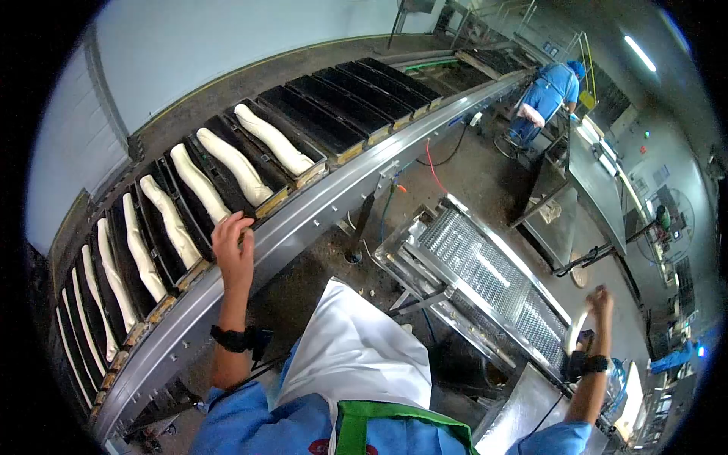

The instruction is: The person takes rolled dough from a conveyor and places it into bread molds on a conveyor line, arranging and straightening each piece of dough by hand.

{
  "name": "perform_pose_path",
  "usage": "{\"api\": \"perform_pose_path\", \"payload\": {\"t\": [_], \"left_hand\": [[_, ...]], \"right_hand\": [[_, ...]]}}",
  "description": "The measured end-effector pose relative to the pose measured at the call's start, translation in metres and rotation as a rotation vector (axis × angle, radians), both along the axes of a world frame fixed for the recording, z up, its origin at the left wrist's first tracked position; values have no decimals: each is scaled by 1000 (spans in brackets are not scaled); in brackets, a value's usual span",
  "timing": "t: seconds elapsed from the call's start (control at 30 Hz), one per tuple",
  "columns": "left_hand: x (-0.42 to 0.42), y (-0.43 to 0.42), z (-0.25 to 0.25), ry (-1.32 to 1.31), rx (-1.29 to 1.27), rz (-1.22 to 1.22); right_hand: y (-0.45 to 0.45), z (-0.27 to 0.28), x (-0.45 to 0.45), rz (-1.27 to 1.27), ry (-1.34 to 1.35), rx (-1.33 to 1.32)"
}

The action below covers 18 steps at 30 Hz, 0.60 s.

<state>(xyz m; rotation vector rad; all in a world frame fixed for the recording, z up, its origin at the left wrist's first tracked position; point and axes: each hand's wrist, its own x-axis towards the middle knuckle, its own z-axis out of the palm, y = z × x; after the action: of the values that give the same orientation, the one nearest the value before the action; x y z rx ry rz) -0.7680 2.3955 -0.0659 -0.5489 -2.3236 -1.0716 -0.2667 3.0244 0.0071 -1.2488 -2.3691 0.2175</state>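
While my left hand sits at the near end of a dough strip in its black pan, its fingers are loosely bent, thumb apart, nothing visibly gripped. Beside the mesh conveyor's near right corner, my right hand is curled nearly closed; a pale strip reaches it, but I can't tell if I'm gripping it. I judge the pan's near edge the working spot; soft dough calls for light fingers.
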Motion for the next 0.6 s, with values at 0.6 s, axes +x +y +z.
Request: {"api": "perform_pose_path", "payload": {"t": [0.6], "left_hand": [[-38, 138, 11, -1, -113, -93]], "right_hand": [[-249, 85, -484, 1216, 465, -902]]}}
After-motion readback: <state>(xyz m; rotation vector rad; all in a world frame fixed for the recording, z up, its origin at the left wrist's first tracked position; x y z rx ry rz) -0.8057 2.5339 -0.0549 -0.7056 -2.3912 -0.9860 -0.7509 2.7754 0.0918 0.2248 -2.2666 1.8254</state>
